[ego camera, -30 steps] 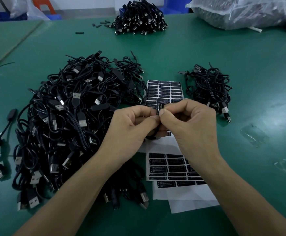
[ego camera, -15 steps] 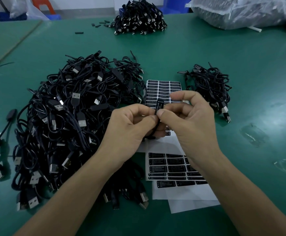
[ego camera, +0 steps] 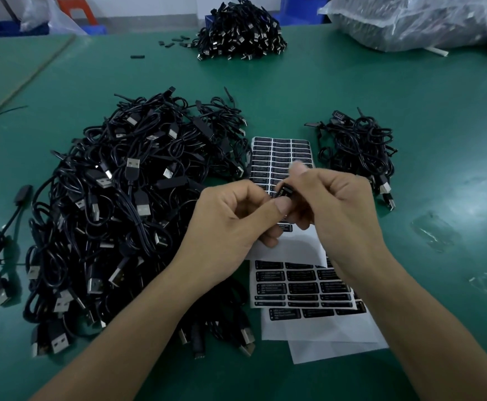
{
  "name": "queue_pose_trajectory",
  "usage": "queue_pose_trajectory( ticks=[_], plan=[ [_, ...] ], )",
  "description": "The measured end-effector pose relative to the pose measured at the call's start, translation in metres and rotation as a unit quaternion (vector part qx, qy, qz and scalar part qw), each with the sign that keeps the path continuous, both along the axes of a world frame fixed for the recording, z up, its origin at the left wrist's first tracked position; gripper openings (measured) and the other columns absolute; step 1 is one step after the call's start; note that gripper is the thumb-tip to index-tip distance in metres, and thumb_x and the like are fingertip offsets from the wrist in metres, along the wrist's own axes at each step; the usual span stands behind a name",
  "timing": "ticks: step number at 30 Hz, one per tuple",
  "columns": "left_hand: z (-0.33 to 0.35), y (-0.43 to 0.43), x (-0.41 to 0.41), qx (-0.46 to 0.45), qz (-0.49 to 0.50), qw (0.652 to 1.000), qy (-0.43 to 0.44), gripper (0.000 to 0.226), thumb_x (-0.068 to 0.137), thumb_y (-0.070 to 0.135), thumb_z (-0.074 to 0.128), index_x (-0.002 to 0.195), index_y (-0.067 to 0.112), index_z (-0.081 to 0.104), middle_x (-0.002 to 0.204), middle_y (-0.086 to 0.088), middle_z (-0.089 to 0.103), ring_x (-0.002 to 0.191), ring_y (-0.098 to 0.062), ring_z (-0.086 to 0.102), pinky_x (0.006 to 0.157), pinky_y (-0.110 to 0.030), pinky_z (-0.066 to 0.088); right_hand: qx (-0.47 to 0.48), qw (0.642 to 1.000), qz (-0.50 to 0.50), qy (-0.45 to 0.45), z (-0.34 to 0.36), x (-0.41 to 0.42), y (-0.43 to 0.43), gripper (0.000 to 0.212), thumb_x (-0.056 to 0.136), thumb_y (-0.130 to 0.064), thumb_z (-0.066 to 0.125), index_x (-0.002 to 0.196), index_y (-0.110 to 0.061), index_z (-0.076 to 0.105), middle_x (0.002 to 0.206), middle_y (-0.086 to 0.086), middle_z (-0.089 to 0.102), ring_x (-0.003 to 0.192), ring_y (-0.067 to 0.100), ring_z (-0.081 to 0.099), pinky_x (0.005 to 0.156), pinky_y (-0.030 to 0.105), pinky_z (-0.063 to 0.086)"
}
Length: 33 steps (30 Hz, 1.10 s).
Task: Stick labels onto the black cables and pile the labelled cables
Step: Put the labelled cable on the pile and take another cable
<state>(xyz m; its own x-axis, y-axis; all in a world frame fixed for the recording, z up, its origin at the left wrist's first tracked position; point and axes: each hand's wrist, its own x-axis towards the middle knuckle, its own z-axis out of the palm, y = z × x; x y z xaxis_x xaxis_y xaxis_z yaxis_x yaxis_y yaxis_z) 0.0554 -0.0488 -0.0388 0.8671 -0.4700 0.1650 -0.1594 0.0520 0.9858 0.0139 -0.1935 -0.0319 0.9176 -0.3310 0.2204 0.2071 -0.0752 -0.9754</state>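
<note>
- My left hand (ego camera: 236,224) and right hand (ego camera: 340,215) meet above the label sheets on the worktop (ego camera: 410,91); both are curled, neither spread
- Between them is the cable (ego camera: 284,190); only its short black block shows, poking up between my thumbs; my left thumb and fingers pinch it from below; my right fingers curl round it from the right, forefinger raised and blurred
- The block's long axis seems to point up and away from me, a little tilted
- Whether a label is fully down on the block I cannot tell; it is small and half hidden; I judge I am pressing one on
- What the next move turns on: the small pile (ego camera: 358,151) lies right of and beyond my right hand, near it; the big pile (ego camera: 138,212) lies just beside my left hand
- So the right hand is nearer for dropping off this cable; the left is nearer for fetching another
- The far sheet (ego camera: 283,151) and near sheet (ego camera: 303,285) lie straight under my hands for the next label
</note>
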Motion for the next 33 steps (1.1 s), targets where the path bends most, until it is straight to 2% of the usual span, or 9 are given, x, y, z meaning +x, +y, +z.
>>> queue_pose_trajectory(
  ticks=[5,9,12,15,19,23,27,31,33],
  plan=[
    [0.004,0.002,0.002,-0.025,0.037,0.999,-0.014,0.012,0.087,0.022,0.069,0.081,0.013,0.073,0.066,-0.008,0.073,0.058,-0.018,0.069,0.06,-0.026,0.059,0.086,0.994,0.037,0.053,0.004,-0.001,-0.004,0.031,0.1,-0.034,0.053,0.089,-0.015,0.076,0.068,0.009,0.07,0.058,0.017,0.061,0.049,0.025,0.046],
    [0.019,0.006,0.004,-0.058,0.083,0.994,-0.044,0.009,0.088,0.025,0.069,0.093,0.019,0.072,0.074,-0.006,0.076,0.069,-0.014,0.073,0.067,-0.025,0.06,-0.114,0.989,0.078,0.053,0.003,-0.007,0.002,0.021,0.073,-0.026,0.073,0.094,-0.027,0.07,0.085,-0.006,0.073,0.071,0.006,0.065,0.06,0.021,0.053],
    [0.029,0.007,0.001,-0.076,0.103,0.99,-0.058,0.003,0.092,0.019,0.068,0.092,0.017,0.066,0.072,-0.008,0.075,0.071,-0.014,0.075,0.066,-0.025,0.06,-0.267,0.958,0.092,0.04,-0.004,-0.009,0.017,0.03,0.071,-0.037,0.081,0.098,-0.036,0.066,0.083,-0.021,0.066,0.078,-0.001,0.062,0.063,0.009,0.044],
    [0.037,0.006,-0.004,-0.092,0.104,0.989,-0.052,0.006,0.097,0.014,0.063,0.093,0.013,0.059,0.075,-0.006,0.077,0.073,-0.016,0.076,0.061,-0.022,0.058,-0.308,0.949,0.058,0.021,-0.014,-0.005,0.029,0.022,0.078,-0.034,0.081,0.097,-0.03,0.072,0.085,-0.019,0.062,0.08,-0.002,0.058,0.066,0.007,0.041],
    [0.051,0.012,-0.003,-0.143,0.085,0.985,-0.034,0.01,0.102,0.016,0.051,0.092,0.012,0.052,0.08,-0.007,0.078,0.077,-0.026,0.077,0.064,-0.026,0.058,-0.266,0.964,0.012,-0.029,-0.013,-0.003,0.029,0.011,0.089,-0.016,0.074,0.093,-0.026,0.074,0.084,-0.015,0.066,0.08,-0.003,0.061,0.067,0.006,0.044],
    [0.06,0.024,0.007,-0.204,0.163,0.965,-0.021,0.027,0.108,0.03,0.037,0.089,0.016,0.051,0.083,-0.01,0.078,0.083,-0.031,0.076,0.067,-0.031,0.059,-0.189,0.981,0.007,-0.035,0.004,-0.003,0.015,0.015,0.093,-0.023,0.067,0.086,-0.036,0.069,0.085,-0.016,0.071,0.074,0.005,0.066,0.065,0.021,0.055],
    [0.056,0.027,0.013,-0.193,0.226,0.955,0.026,0.028,0.109,0.029,0.038,0.094,0.014,0.056,0.087,-0.007,0.078,0.082,-0.023,0.075,0.066,-0.03,0.058,-0.135,0.984,-0.105,-0.046,0.03,0.012,-0.022,0.022,0.095,-0.021,0.066,0.081,-0.036,0.073,0.078,-0.009,0.074,0.06,0.004,0.062,0.054,0.015,0.049],
    [0.047,0.022,0.011,-0.129,0.224,0.966,-0.006,0.022,0.105,0.015,0.047,0.086,0.016,0.058,0.075,0.002,0.075,0.07,-0.014,0.068,0.06,-0.024,0.053,-0.236,0.937,-0.255,0.028,0.054,0.049,-0.074,0.021,0.091,-0.023,0.062,0.081,-0.009,0.075,0.082,0.007,0.076,0.071,0.017,0.068,0.075,0.033,0.057],
    [0.046,0.023,0.012,-0.115,0.232,0.966,-0.011,0.022,0.103,0.013,0.049,0.084,0.017,0.057,0.07,0.004,0.072,0.066,-0.011,0.065,0.057,-0.021,0.05,-0.288,0.917,-0.269,0.067,0.063,0.064,-0.091,0.031,0.092,-0.019,0.057,0.078,0.005,0.07,0.081,0.022,0.072,0.064,0.015,0.057,0.083,0.034,0.054]
  ],
)
